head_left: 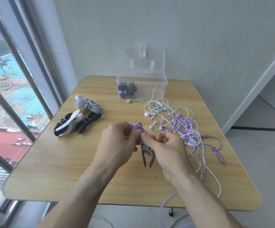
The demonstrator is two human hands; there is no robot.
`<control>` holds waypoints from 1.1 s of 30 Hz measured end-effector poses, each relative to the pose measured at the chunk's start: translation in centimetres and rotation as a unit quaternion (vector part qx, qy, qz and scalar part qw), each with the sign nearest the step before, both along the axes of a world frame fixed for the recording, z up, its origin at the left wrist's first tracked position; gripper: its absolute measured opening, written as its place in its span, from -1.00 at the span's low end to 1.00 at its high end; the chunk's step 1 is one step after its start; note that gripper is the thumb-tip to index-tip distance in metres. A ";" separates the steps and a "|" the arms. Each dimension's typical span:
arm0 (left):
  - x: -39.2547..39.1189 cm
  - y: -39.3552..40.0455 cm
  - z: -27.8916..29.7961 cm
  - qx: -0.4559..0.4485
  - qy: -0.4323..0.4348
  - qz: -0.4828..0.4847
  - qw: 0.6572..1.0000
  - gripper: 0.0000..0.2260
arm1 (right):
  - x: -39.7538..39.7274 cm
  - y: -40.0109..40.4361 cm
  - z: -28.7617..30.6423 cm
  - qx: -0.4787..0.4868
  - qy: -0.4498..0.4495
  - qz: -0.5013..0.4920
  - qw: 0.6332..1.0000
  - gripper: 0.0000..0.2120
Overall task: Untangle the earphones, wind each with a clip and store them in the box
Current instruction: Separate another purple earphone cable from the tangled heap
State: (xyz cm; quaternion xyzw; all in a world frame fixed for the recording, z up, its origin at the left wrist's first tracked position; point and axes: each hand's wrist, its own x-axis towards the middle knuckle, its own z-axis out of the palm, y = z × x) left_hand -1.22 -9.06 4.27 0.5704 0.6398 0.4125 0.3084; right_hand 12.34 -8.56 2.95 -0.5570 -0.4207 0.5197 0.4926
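left hand (120, 140): fingers curled around a bundle of purple cord (137, 126), pinching it at the top of the clip — firm hold, not open.
right hand (168, 145): thumb and forefinger pinch the upper end of the clip right beside the left fingertips; other fingers curled in.
clip (146, 151): grey, held above the table (51, 162) at centre, between both hands. Long axis runs roughly away from the person and toward them, tilted slightly; the forked two-prong end points toward the person, the wound end points away toward the box.
purple cord: coiled on the far end of the clip; a loose length of purple cable hangs off the near edge of the table at right — cannot tell if it is the same cord.
box (141, 87): clear plastic, at the far edge of the table, lid standing up and open toward the wall. Inside at the left end: dark and purple wound bundles.
tangle of earphones (179, 122): white, green and purple cords, right of the hands, near the box; one green earbud (129, 100) lies just in front of the box.
spare clips (80, 119): pile of black, grey and white ones, left of the hands, well apart from the tangle.
writing: none readable on the box or clips.
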 end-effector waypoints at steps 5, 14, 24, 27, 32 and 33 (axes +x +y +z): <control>0.6 0.1 -0.3 0.015 0.018 0.003 1.000 -0.90 | 0.3 0.3 0.0 -0.067 0.082 0.013 0.994 -0.59; 1.3 0.4 -0.5 0.073 0.040 -0.016 0.996 -0.88 | -1.0 -0.5 0.1 -0.004 0.191 -0.058 0.980 -0.58; 0.8 0.2 -0.4 0.103 0.039 -0.006 0.994 -0.79 | -0.2 0.2 0.6 -0.072 0.225 0.007 0.972 -0.77; 0.8 0.0 -0.3 0.092 0.053 -0.019 0.994 -0.81 | 1.1 0.6 1.4 -0.084 0.119 0.072 0.987 -0.73; 1.2 0.0 -0.3 0.083 0.044 -0.007 0.996 -0.85 | 1.1 0.1 1.6 0.001 -0.018 0.065 0.998 -0.69; 1.2 0.1 -0.2 0.077 0.040 0.001 0.996 -0.85 | 1.0 0.0 1.4 0.009 -0.019 0.069 0.997 -0.67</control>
